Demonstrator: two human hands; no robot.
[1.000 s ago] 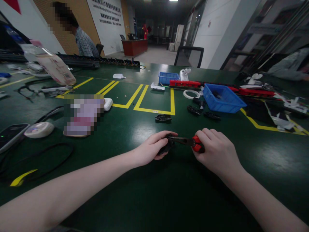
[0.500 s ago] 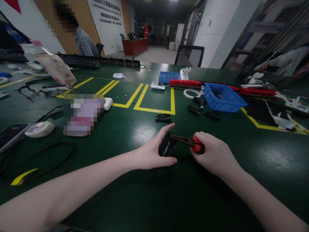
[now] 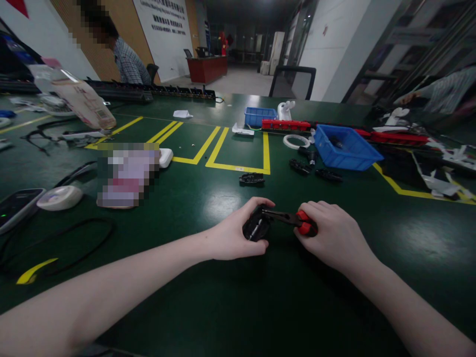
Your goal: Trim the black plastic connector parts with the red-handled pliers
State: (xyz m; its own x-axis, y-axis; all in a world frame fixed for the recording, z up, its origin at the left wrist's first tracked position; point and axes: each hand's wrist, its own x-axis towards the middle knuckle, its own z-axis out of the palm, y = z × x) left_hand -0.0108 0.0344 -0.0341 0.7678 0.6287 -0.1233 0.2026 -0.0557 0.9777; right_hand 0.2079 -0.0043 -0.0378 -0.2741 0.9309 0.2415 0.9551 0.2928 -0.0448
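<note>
A black plastic part sits in my left hand, with the thumb and fingers curled around its sides. My right hand is closed on the red handles of long-nose pliers. The dark jaws of the pliers reach left to the upper edge of the black part; whether they grip it cannot be made out. Farther up the table, a similar black part lies just beyond my left hand.
More black parts lie near a blue bin at the right. Behind are a white ring, a red strip and a smaller blue bin. At the left are a blurred phone, a tape roll and cables.
My left thumb and fingers, spread wider before, have closed in around the black part. The part has turned slightly. The pliers stay at its upper edge.
</note>
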